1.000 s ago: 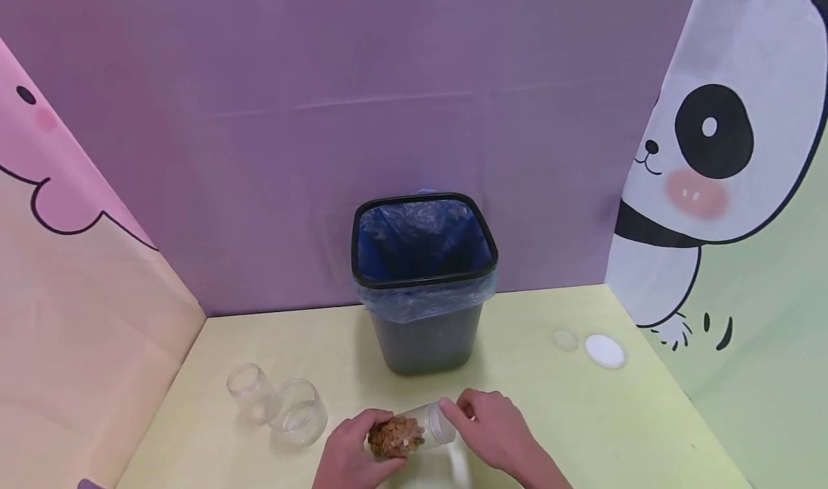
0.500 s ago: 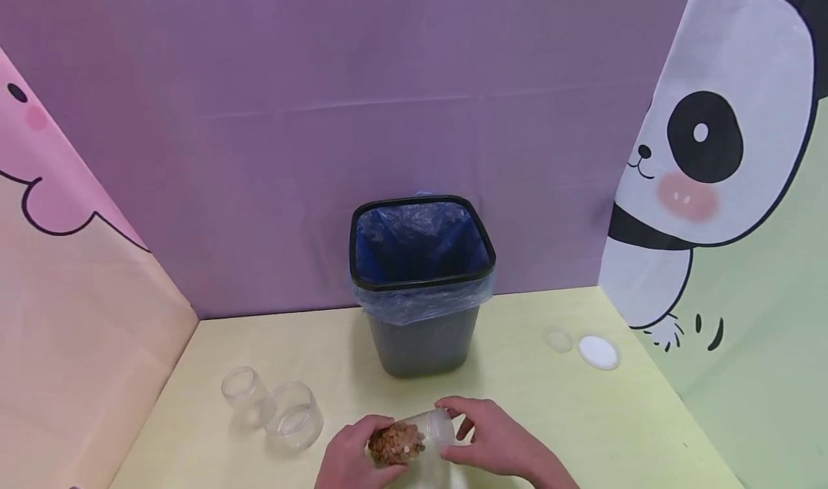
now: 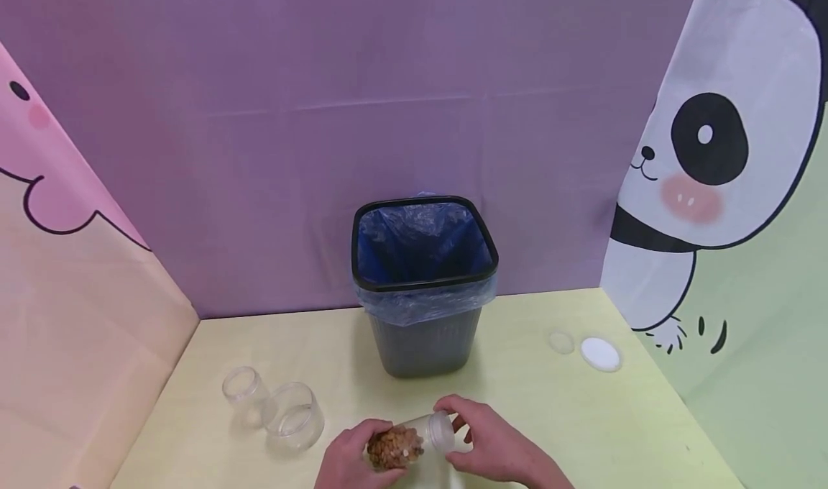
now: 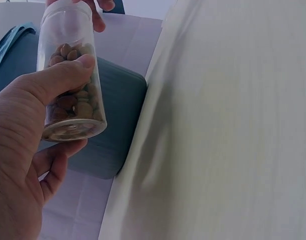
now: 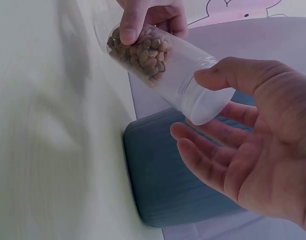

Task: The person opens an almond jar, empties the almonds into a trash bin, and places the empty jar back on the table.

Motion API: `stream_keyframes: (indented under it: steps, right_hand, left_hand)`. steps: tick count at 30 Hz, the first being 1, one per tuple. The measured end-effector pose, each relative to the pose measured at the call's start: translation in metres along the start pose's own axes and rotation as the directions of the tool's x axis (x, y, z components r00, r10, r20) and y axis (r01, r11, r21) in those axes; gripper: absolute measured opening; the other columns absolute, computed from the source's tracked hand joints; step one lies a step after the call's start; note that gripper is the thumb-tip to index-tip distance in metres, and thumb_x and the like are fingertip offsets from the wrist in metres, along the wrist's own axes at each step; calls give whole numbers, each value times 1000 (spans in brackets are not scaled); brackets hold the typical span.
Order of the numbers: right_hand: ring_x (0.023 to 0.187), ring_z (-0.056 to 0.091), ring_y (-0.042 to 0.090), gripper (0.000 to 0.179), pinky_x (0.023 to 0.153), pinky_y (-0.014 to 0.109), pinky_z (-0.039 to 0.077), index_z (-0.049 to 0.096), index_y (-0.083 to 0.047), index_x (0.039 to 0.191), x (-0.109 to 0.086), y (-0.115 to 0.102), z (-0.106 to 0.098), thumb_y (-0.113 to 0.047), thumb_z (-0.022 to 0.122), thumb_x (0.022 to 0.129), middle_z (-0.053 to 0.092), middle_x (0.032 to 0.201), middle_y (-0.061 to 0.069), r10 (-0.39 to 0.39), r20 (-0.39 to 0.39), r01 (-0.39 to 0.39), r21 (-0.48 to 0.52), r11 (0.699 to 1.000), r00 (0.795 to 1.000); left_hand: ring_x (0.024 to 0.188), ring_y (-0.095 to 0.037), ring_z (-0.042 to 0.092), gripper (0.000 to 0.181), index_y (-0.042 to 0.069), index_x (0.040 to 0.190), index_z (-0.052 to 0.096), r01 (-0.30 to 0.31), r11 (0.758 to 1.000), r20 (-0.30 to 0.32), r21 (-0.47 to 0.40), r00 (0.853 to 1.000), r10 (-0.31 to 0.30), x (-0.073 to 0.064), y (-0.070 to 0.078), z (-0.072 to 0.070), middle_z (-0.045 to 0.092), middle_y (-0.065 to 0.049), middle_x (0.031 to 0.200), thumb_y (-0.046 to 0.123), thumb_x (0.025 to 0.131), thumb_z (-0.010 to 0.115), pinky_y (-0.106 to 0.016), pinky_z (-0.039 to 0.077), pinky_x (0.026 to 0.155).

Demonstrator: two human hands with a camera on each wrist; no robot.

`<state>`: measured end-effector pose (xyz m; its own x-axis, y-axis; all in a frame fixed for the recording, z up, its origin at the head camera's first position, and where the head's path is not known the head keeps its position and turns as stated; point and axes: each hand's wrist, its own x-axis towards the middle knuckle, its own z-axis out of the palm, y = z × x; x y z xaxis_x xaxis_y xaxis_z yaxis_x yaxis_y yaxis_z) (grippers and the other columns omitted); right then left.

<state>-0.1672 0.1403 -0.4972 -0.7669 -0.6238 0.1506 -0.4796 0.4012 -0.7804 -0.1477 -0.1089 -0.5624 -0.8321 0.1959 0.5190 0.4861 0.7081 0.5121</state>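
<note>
A clear plastic jar (image 3: 417, 431) is held tilted low in front of the bin, its lid end to the right. Brown bean-like pieces (image 5: 145, 52) are gathered in its base end. My left hand (image 3: 356, 456) grips that end, with the thumb across the wall in the left wrist view and fingers behind and under the base. My right hand (image 3: 494, 442) is at the whitish translucent lid (image 5: 210, 105), thumb on one side of its rim and forefinger on the other. The other right fingers (image 5: 203, 160) are spread, loosely bent, off the jar.
A grey bin (image 3: 423, 341) with a black rim and blue bag stands behind the hands. Two clear open containers, a small one (image 3: 242, 388) and a wider one (image 3: 294, 417), stand at left. A clear disc (image 3: 560, 341) and a white disc (image 3: 601, 354) lie at right.
My right hand has turned at the lid: its thumb went from above the rim to below, and its fingers opened out round the far side. The left hand keeps its grip.
</note>
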Motion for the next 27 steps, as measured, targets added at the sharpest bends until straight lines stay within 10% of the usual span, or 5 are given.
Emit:
stream_keyframes:
  steps: [9,18,27]
  right_hand:
    - [87,50,12,52,66,27,45,42,-22,113,-6,3,-2,-3,65,69,48,104,-9,92,-62,-92,12,996,994]
    - [80,53,14,56,63,24,42,41,-17,108,-13,18,-14,3,63,60,53,98,-8,42,-228,-53,-45,998,973]
    - [84,55,12,58,71,29,44,44,-18,117,-32,39,-24,-5,72,68,56,104,-6,33,-358,-68,-87,994,933]
  left_hand:
    - [70,-1,52,56,23,100,59,151,987,247,-64,960,-131,-3,-2,-11,59,14,87,55,56,74,-25,44,59]
    - [68,0,54,59,24,98,60,-33,994,12,-102,999,35,-6,-9,-1,60,16,85,45,48,82,-22,44,56]
    - [71,1,54,58,29,98,59,39,993,68,-109,997,-32,-11,-9,-2,59,19,87,47,48,81,-24,45,59]
